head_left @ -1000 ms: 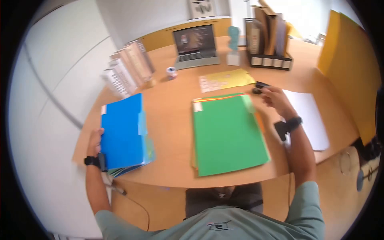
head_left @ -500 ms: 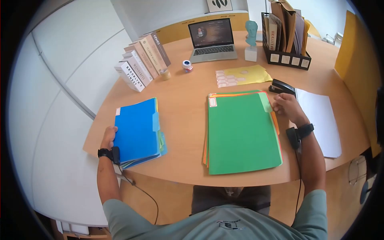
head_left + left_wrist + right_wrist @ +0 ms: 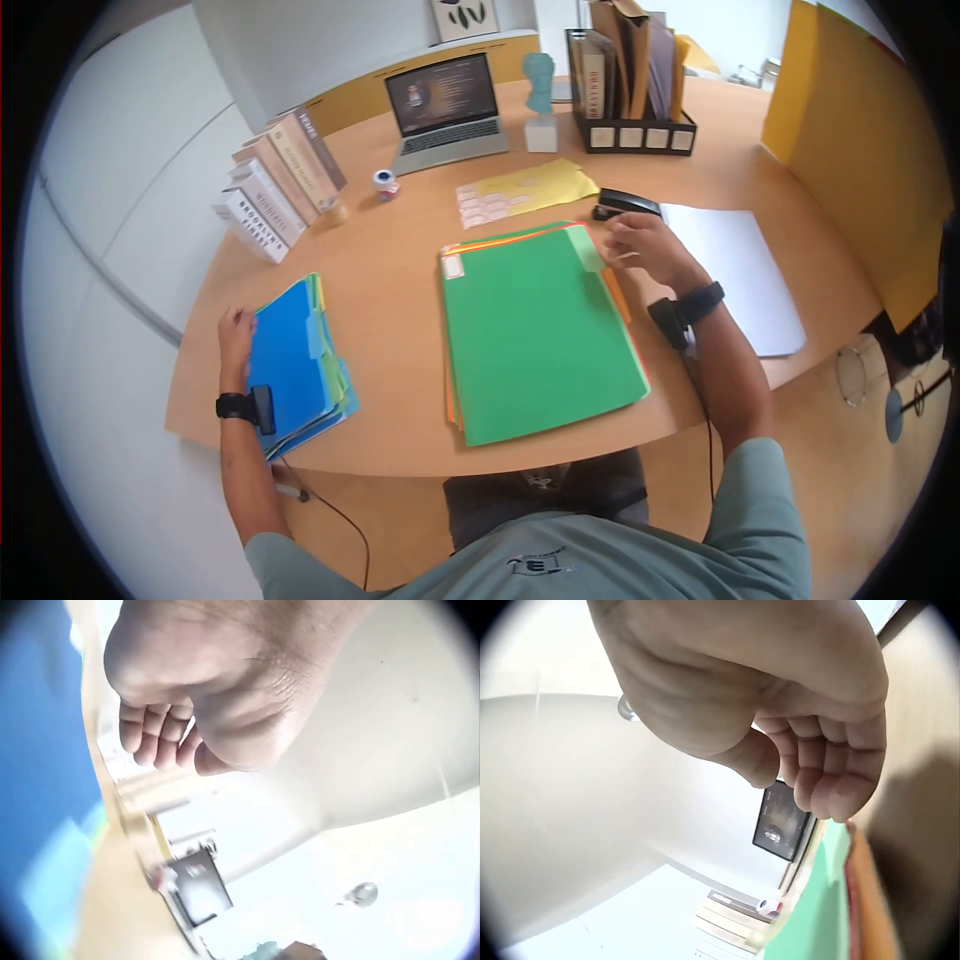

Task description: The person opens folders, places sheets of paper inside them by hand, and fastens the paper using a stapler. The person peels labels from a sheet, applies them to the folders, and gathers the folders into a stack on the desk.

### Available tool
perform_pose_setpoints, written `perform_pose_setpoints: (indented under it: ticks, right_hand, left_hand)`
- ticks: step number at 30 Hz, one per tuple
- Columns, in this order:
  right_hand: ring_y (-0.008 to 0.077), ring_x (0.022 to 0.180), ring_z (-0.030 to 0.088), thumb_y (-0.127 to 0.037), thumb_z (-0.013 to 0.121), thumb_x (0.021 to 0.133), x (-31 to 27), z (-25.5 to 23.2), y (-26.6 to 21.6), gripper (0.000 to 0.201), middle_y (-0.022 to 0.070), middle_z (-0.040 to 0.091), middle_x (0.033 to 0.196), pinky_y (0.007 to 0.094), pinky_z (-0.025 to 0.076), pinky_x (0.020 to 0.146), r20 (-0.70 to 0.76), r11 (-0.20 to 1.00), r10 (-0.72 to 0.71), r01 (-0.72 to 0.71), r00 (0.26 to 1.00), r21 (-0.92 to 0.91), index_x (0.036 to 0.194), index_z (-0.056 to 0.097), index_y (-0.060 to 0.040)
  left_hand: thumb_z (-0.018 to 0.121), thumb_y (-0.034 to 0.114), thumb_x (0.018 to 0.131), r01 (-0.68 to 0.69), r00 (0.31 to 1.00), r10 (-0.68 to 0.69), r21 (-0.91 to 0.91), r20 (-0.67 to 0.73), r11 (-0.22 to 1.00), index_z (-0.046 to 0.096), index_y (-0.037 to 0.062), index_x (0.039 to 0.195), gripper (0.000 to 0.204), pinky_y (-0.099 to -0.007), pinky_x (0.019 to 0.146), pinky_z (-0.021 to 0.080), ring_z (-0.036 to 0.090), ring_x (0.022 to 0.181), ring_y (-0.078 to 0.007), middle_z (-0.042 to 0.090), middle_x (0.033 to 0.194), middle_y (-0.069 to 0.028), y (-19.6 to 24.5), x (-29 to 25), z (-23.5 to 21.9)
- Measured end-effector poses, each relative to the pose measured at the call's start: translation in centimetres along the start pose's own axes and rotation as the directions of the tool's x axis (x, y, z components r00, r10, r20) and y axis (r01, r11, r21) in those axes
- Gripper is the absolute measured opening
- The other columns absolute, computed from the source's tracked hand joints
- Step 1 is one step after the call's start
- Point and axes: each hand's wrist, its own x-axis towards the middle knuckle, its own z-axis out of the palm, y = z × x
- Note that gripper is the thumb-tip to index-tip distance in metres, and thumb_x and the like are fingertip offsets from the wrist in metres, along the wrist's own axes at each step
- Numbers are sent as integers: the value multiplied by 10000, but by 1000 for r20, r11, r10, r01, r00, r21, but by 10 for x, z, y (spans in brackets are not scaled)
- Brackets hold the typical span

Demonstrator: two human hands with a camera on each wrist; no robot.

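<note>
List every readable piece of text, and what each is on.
"BROOKLYN'S FINEST": front white book's spine.
"WONDERFUL", probably: pale book's spine beside it.
Too small or blurred: other book spines, laptop screen, green folder's label, yellow sheet's stickers, organizer's labels and organizer's book spine, shirt print.

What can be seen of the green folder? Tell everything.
The green folder lies flat atop other folders, orange edges showing, on the table. It is rectangular, thin, like card or plastic, with a white label at its far left corner and a paler tab at its far right. The right hand is beside the tab; whether it touches cannot be told.
</note>
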Motion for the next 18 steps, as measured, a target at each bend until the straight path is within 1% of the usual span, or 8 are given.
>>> perform_pose_setpoints:
  ticks: [2, 3, 6, 8, 11, 14, 15, 18]
  right_hand:
    - [148, 878, 629, -184, 546, 1013, -12, 10, -17, 212, 35, 621, 972, 344, 582, 788, 23, 1000, 14, -14, 1000, 14, 1136, 606, -22]
    - [146, 880, 617, -183, 549, 1012, -17, 17, -25, 214, 40, 611, 976, 354, 590, 790, 41, 1000, 19, -20, 999, 19, 1131, 605, -14]
    - [161, 954, 600, -220, 562, 1009, -21, 25, -34, 311, 58, 593, 1020, 400, 600, 842, 106, 998, 48, -43, 993, -52, 1224, 581, 4]
    - [174, 972, 601, -243, 573, 1006, -27, 33, -40, 343, 66, 589, 1032, 404, 598, 844, 131, 993, 56, -42, 990, -109, 1239, 574, 8]
    - [201, 998, 593, -279, 592, 995, -24, 36, -36, 386, 76, 578, 1055, 416, 590, 848, 105, 979, 79, -57, 991, -195, 1241, 566, 17]
    - [203, 996, 589, -284, 592, 992, -25, 41, -37, 388, 79, 572, 1053, 422, 582, 854, 69, 981, 85, -71, 994, -180, 1221, 566, 27]
    - [202, 993, 588, -280, 588, 993, -25, 42, -38, 384, 79, 570, 1050, 424, 579, 854, 43, 985, 86, -79, 995, -152, 1219, 566, 30]
    - [203, 987, 594, -257, 567, 1008, -20, 49, -38, 368, 85, 583, 1065, 411, 565, 866, -15, 999, 45, -45, 999, 11, 1236, 561, 31]
  left_hand:
    - [617, 227, 995, -98, 974, 167, -383, 153, 918, 670, 4, 1124, 263, -282, 792, 505, 632, 898, -123, 676, 960, -57, 59, 0, 72]
    - [611, 242, 1002, -95, 947, 229, -483, 225, 870, 658, 1, 1142, 282, -297, 856, 511, 636, 938, -143, 673, 996, -53, 95, -10, 107]
    - [591, 230, 1010, -219, 791, 461, -518, 402, 827, 658, -13, 1164, 295, -321, 929, 504, 644, 1007, -162, 690, 1049, -73, 157, -14, 201]
    - [589, 205, 1008, -219, 734, 508, -550, 451, 806, 663, -17, 1158, 278, -307, 925, 504, 643, 1020, -158, 697, 1071, -75, 175, -20, 249]
    - [605, 186, 995, -27, 737, 419, -597, 530, 802, 667, -20, 1159, 271, -292, 926, 502, 641, 1024, -149, 701, 1068, -68, 185, -31, 292]
    - [634, 192, 975, -45, 703, 448, -594, 553, 803, 677, -29, 1145, 283, -294, 919, 503, 641, 1022, -151, 710, 1046, -62, 177, -37, 312]
    - [626, 159, 958, -26, 702, 365, -490, 612, 871, 668, -19, 1179, 287, -296, 915, 507, 638, 1029, -154, 702, 1083, -73, 174, -38, 314]
    - [598, 97, 926, -174, 708, 455, -492, 540, 853, 649, -12, 1205, 303, -293, 896, 512, 636, 1028, -156, 686, 1110, -76, 178, -48, 315]
